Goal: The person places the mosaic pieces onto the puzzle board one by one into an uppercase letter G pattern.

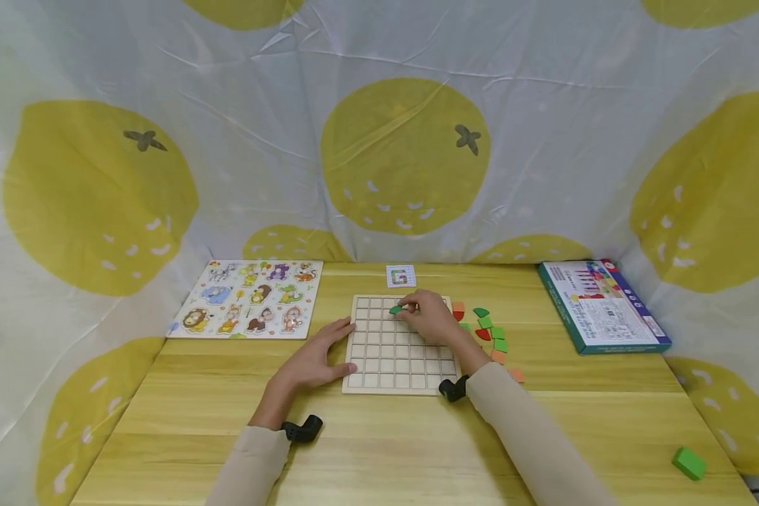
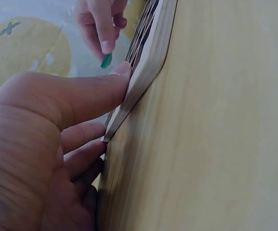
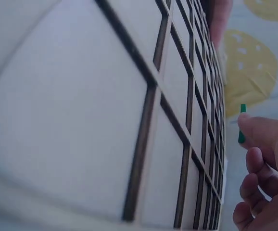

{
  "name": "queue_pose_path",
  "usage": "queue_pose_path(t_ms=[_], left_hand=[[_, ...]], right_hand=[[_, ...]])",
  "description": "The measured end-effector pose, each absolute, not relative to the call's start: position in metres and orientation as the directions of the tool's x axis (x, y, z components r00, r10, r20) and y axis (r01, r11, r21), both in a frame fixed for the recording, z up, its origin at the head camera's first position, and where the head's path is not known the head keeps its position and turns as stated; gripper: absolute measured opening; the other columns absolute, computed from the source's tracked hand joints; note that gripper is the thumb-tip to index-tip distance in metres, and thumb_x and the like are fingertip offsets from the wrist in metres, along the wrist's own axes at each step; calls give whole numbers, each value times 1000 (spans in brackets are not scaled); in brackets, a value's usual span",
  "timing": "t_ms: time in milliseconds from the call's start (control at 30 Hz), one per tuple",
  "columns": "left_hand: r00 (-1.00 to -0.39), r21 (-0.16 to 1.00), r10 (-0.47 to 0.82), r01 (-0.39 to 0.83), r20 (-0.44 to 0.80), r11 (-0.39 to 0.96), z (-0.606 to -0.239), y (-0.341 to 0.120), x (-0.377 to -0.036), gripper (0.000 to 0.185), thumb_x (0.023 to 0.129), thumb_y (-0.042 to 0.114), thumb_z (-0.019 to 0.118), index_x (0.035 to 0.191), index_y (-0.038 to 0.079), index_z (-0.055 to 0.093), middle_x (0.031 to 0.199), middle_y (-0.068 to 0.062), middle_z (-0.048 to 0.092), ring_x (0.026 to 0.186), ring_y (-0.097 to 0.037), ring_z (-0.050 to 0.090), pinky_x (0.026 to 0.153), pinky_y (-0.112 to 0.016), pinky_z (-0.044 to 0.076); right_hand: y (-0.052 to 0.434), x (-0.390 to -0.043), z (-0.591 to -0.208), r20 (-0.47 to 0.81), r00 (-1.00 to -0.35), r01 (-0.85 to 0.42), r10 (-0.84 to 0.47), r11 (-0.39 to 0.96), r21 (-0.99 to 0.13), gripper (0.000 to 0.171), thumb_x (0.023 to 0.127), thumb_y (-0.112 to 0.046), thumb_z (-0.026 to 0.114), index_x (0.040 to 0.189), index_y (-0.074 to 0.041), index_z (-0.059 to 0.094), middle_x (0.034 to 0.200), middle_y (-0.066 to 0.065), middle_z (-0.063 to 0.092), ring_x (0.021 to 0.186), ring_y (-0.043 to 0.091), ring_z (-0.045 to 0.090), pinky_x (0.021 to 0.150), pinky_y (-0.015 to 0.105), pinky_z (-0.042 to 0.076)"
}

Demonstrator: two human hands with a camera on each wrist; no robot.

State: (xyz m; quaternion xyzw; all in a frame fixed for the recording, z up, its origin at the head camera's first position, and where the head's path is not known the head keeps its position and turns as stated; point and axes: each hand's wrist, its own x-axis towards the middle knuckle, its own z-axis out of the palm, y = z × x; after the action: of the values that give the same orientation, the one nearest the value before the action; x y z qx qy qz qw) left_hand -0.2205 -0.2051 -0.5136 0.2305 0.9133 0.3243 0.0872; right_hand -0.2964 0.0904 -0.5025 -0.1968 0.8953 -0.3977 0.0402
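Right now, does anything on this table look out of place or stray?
One green block lies alone near the table's front right corner, far from the other coloured pieces clustered beside the grid board. Nothing else stands out.

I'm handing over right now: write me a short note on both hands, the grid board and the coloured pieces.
Left hand: flat on the table, fingers against the grid board's left edge, steadying it.
Right hand: pinches a green piece over the board's upper rows.
Loose coloured pieces lie right of the board; pattern card lies behind it; one green block sits at the table's near right corner.
Done: no piece seated that I can see.
Left: the held piece and the rest.
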Motion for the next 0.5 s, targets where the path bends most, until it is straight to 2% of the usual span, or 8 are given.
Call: queue_pose_path(t_ms=[300, 500], left_hand=[[-882, 628, 472, 361, -12, 690, -514, -206, -222, 84, 90, 41, 76, 160, 15, 39, 171, -6, 26, 158, -35, 22, 125, -60, 25], [-878, 630, 477, 354, -29, 691, -512, -205, -222, 84, 91, 41, 76, 161, 14, 38, 172, -6, 25, 159, -35, 21, 125, -60, 25]], right_hand=[[59, -302, -504, 77, -905, -334, -419, 585, -739, 26, 99, -24, 70, 121, -11, 76, 90, 2, 59, 77, 16, 50, 72, 29, 44], [49, -306, -508, 56, -907, -324, -417, 609, -724, 26, 98, -25, 71, 120, -12, 76, 87, 1, 60, 76, 16, 52, 70, 28, 44]])
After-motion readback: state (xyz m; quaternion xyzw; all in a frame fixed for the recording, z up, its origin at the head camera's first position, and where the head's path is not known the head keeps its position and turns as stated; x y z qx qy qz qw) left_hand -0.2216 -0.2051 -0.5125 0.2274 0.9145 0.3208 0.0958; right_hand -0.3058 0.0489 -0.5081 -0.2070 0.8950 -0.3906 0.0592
